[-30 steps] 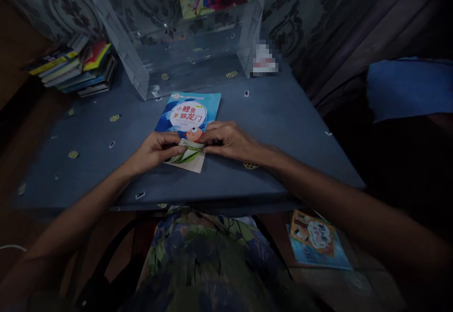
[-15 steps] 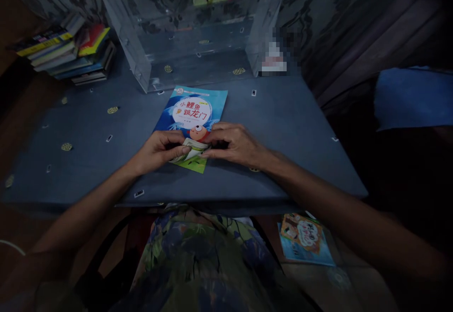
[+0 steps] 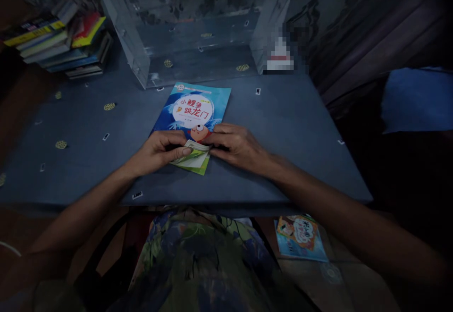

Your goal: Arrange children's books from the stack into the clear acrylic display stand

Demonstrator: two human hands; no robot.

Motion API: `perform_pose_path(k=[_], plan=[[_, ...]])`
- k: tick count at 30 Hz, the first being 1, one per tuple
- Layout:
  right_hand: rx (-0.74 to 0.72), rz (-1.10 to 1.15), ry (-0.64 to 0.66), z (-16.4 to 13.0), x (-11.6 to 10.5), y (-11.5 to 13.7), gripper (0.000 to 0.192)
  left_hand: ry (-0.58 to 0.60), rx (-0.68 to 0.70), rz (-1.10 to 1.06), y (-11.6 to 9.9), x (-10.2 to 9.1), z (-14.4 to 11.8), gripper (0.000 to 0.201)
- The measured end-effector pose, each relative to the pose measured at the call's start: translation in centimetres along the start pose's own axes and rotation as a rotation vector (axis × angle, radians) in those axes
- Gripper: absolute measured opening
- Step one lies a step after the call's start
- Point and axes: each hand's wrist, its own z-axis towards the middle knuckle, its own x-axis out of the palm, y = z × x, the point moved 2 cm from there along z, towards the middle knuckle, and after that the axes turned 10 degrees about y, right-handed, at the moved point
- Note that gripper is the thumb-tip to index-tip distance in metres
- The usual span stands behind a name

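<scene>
**Inspector A:** We take the blue table (image 3: 283,128) as our landmark and log it first. At its far edge stands a clear acrylic shelf unit (image 3: 198,29), open toward the person, so a book could be slid straight in. At the table's far left corner we record a stack of books (image 3: 60,43), laid flat and spines outward.

**Inspector B:** Agreed. On the floor below the table's near right edge we note a second picture book (image 3: 299,237), lying face up. At the middle of the table lies the blue picture book (image 3: 193,113), flat, cover up, its top toward the shelf unit.

**Inspector A:** Both hands meet at that book's near edge. The left hand (image 3: 159,149) has thumb and fingers pinched on the lifted corner of the cover and pages, which curl up; we judge this is how the leaves are being parted.

**Inspector B:** The right hand (image 3: 239,144) rests fingers-down beside it, fingertips pressed on the same edge, apparently steadying the book against the table. Whether it grips a page we cannot tell.
</scene>
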Motion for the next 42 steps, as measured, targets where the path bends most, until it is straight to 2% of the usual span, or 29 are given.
perform_pose_path(k=[7,13,21,25,33,42], plan=[[0.020,0.147,0.060,-0.1,-0.9,0.4,0.029,0.009,-0.002,-0.021,0.2,0.0,0.0,0.030],[0.054,0.136,0.004,0.1,-0.3,0.2,0.036,0.014,-0.002,-0.020,0.0,0.0,0.0,0.032],[0.021,0.112,0.052,0.0,-0.8,0.3,0.019,0.020,0.023,0.001,0.0,-0.1,0.1,0.033],[-0.006,0.141,0.054,0.0,-1.1,0.5,0.020,0.023,0.024,0.017,-0.1,-0.1,0.1,0.037],[0.062,0.185,0.002,0.2,-0.2,0.2,0.034,0.039,0.017,0.042,-0.3,-0.1,0.1,0.038],[0.017,0.195,0.046,0.0,-0.7,0.3,0.019,0.059,0.021,0.066,-0.4,-0.2,0.1,0.041]])
